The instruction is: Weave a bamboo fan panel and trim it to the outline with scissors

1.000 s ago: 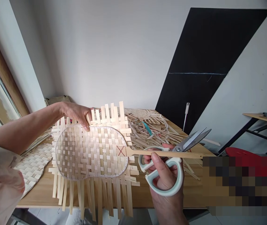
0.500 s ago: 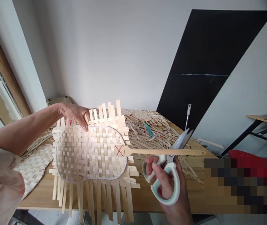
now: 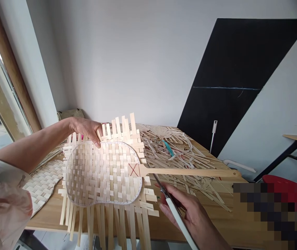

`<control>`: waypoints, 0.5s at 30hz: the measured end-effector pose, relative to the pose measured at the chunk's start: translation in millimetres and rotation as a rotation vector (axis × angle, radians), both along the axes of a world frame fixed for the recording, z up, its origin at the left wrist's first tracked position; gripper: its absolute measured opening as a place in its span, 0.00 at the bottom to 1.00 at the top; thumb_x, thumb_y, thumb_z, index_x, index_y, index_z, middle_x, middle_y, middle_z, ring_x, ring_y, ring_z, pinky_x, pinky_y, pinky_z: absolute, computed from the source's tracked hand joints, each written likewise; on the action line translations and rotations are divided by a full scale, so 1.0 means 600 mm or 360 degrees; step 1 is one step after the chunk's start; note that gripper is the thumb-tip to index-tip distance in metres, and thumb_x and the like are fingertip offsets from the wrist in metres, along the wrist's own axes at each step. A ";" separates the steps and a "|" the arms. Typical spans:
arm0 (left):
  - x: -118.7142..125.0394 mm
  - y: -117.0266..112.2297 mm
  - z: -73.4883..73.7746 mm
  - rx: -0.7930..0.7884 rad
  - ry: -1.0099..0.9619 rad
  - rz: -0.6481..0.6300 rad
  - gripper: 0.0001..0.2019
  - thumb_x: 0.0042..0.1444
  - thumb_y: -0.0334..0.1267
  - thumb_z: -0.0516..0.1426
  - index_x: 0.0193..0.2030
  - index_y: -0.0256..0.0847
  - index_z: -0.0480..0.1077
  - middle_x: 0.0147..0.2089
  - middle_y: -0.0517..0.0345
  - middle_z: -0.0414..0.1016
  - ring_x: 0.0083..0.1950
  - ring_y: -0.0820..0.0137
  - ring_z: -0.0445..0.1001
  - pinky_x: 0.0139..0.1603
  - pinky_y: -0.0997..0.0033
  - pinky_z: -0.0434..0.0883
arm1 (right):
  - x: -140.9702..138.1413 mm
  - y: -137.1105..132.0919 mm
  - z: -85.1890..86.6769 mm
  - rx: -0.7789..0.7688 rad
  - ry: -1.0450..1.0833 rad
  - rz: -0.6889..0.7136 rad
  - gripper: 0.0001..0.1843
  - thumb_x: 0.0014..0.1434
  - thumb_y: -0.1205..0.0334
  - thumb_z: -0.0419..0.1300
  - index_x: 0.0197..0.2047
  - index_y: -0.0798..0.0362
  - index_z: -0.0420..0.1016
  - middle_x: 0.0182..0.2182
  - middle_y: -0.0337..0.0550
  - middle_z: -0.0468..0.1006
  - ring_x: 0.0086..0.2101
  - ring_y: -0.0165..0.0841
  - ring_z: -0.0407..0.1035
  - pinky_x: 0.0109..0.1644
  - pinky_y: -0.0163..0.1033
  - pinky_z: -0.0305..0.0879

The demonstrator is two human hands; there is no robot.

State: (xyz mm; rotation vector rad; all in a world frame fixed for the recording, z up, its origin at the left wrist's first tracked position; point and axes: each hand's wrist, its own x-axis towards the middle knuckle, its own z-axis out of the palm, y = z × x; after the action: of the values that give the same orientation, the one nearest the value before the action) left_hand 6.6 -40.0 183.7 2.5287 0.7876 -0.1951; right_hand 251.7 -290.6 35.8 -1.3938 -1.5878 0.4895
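My left hand [image 3: 88, 132] pinches the top edge of a woven fan [image 3: 98, 173] of pale flat strips. A stitched line traces a rounded, waisted outline on the weave, and loose strip ends stick out beyond it. The fan's wooden handle [image 3: 190, 172] points right, fixed by a red stitched X. Below the handle, my right hand [image 3: 187, 211] grips scissors [image 3: 176, 215] with pale handles, seen edge-on. Their dark blades point up and left, with the tips close to the handle near the fan's right edge. How far the blades are parted is hard to see.
A wooden table [image 3: 211, 222] carries a heap of cut strips [image 3: 164, 146] with a teal item [image 3: 168, 148] among them. Another woven piece [image 3: 44, 184] lies at left. A black panel [image 3: 231, 76] leans on the wall, and a red chair [image 3: 291, 191] stands at right.
The scissors have turned from showing both finger loops to edge-on, and their tips have swung left toward the fan. My left hand keeps its hold on the fan.
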 end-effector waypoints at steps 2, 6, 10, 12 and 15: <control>0.000 0.002 -0.003 -0.0250 0.0063 -0.0044 0.16 0.42 0.45 0.63 0.33 0.34 0.77 0.30 0.57 0.77 0.28 0.74 0.67 0.27 0.78 0.64 | 0.003 0.003 0.001 -0.0005 -0.0090 0.0098 0.19 0.57 0.56 0.56 0.49 0.56 0.72 0.27 0.40 0.74 0.27 0.30 0.68 0.32 0.31 0.67; 0.001 0.005 -0.005 -0.0336 0.0016 -0.0100 0.14 0.43 0.43 0.64 0.31 0.33 0.77 0.27 0.58 0.75 0.25 0.77 0.63 0.23 0.80 0.60 | 0.001 0.008 0.008 -0.0059 -0.0102 0.0194 0.18 0.59 0.56 0.54 0.50 0.55 0.71 0.27 0.39 0.72 0.27 0.29 0.66 0.32 0.30 0.65; 0.004 -0.002 -0.002 -0.0356 -0.0020 -0.0081 0.10 0.42 0.40 0.64 0.29 0.33 0.77 0.23 0.61 0.72 0.22 0.79 0.61 0.20 0.81 0.57 | -0.005 0.009 0.004 -0.0140 0.0046 0.0203 0.17 0.58 0.53 0.55 0.46 0.54 0.72 0.26 0.39 0.71 0.27 0.30 0.65 0.31 0.31 0.65; 0.004 -0.004 -0.001 -0.0370 -0.0040 -0.0061 0.09 0.42 0.38 0.64 0.27 0.33 0.77 0.21 0.62 0.71 0.21 0.79 0.60 0.20 0.81 0.58 | -0.008 0.007 -0.008 -0.0187 0.0260 0.0164 0.20 0.56 0.50 0.56 0.47 0.54 0.72 0.26 0.40 0.71 0.26 0.30 0.65 0.30 0.32 0.65; 0.002 0.000 -0.003 -0.0444 -0.0088 -0.0093 0.08 0.43 0.37 0.64 0.29 0.33 0.77 0.25 0.60 0.74 0.25 0.78 0.64 0.25 0.81 0.63 | -0.016 0.004 -0.031 -0.0242 0.0651 0.0009 0.25 0.53 0.45 0.59 0.48 0.53 0.71 0.29 0.43 0.73 0.26 0.31 0.67 0.29 0.33 0.67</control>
State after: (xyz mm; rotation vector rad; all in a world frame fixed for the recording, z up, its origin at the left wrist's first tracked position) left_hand 7.7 -39.9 181.8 2.2846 0.6188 -0.2356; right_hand 241.9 -288.0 17.3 -1.2993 -1.2426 0.8545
